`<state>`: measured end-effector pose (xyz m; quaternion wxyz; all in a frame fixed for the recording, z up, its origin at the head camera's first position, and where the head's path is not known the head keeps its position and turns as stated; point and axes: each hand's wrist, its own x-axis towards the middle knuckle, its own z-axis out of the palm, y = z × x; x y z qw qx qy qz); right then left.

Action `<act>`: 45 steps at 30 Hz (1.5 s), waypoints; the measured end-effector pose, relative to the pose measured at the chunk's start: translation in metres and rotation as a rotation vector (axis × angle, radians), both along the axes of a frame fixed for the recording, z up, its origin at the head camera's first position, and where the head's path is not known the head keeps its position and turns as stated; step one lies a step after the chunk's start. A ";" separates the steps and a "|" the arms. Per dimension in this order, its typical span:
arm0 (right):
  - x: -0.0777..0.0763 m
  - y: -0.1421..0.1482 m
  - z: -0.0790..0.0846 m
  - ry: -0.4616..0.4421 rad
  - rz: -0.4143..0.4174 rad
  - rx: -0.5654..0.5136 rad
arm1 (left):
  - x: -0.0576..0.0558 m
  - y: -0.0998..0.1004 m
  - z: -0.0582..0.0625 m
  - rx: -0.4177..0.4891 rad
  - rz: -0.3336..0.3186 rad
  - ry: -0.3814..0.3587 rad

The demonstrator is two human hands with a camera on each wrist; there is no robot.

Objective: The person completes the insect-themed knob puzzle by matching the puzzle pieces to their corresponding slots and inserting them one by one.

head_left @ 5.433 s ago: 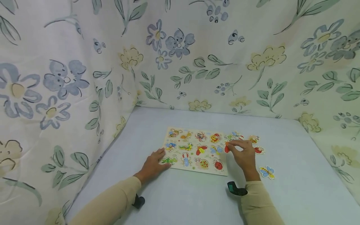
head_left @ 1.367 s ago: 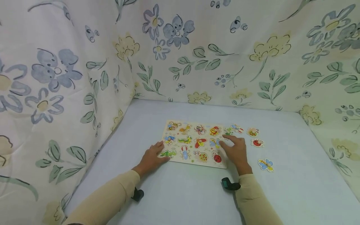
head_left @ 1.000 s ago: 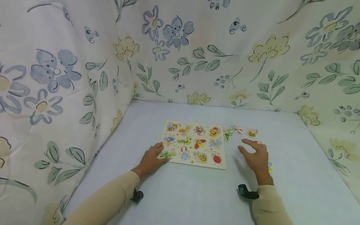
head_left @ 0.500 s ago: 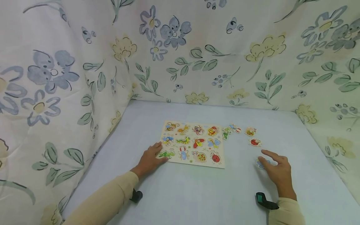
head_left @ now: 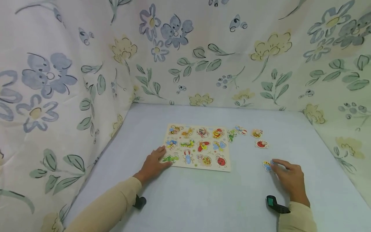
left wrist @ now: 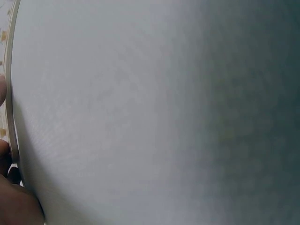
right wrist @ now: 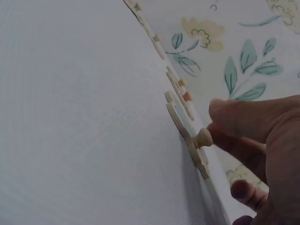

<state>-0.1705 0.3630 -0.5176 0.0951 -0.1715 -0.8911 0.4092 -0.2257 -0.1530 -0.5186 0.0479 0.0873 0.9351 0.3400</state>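
The right hand (head_left: 290, 177) has thumb and one finger close about the single knob (right wrist: 204, 137) of a winged piece (head_left: 266, 166) at right on the white table (head_left: 203, 199); I cannot tell whether they pinch it. Farther off lie four more loose pieces: one red ladybug (head_left: 262, 144), one spotted snail (head_left: 256, 133), one blue-and-red beetle (head_left: 240, 130) and one green insect (head_left: 231, 135), just right of the board (head_left: 214, 166). Twelve creatures fill that board, three rows of four. The left hand (head_left: 153, 164), thumb and fingers spread, touches its near left corner.
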 end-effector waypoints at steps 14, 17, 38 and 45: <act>-0.005 -0.001 -0.002 -0.021 -0.044 0.083 | -0.003 -0.001 -0.001 0.004 -0.006 0.001; -0.004 -0.003 0.002 -0.026 -0.088 0.037 | -0.002 0.000 -0.001 -0.003 -0.013 0.002; -0.018 -0.036 0.024 0.415 -0.054 -0.005 | -0.002 -0.001 -0.005 -0.004 -0.004 0.012; -0.028 -0.058 0.037 0.508 0.002 -0.027 | 0.001 0.001 -0.003 0.006 0.011 -0.006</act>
